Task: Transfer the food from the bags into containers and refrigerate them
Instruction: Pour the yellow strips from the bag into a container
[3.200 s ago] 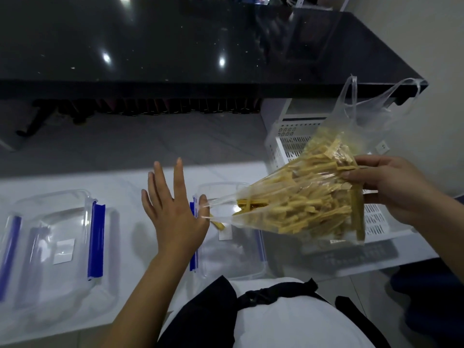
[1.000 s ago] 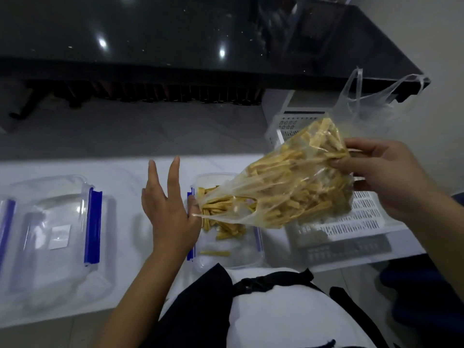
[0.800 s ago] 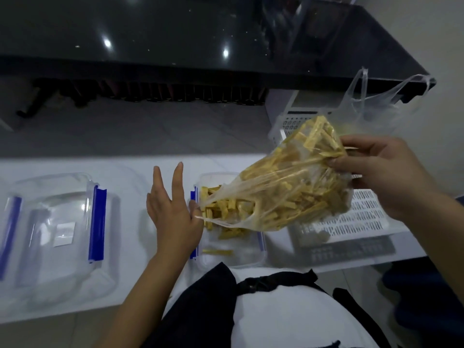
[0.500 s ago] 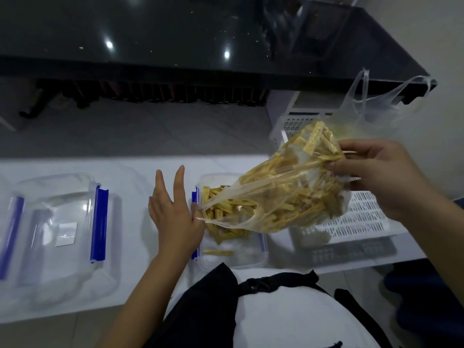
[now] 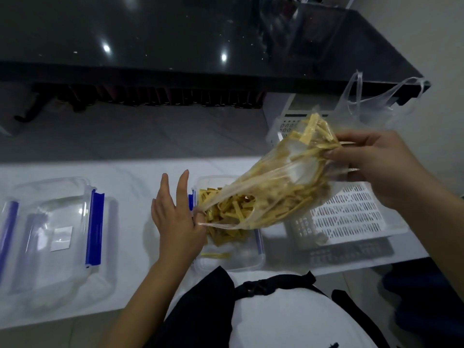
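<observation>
Clear bag (image 5: 283, 187) of yellow strips, tilted above tub (image 5: 227, 254): right hand (image 5: 376, 167) grips its raised base, left hand (image 5: 179, 222) pinches its mouth over tub; no legible writing.

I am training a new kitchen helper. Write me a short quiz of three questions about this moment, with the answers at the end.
1. True or false: the right hand lifts the closed end of the clear bag higher than its mouth.
2. Where do the yellow food strips land?
A. in the white slotted basket
B. in the small clear container near the person
C. in the large container with blue clips
3. Fill in: the left hand pinches the bag's ____ at the small container's left edge.

Key: 1 true; 2 B; 3 mouth (the open end).
</observation>
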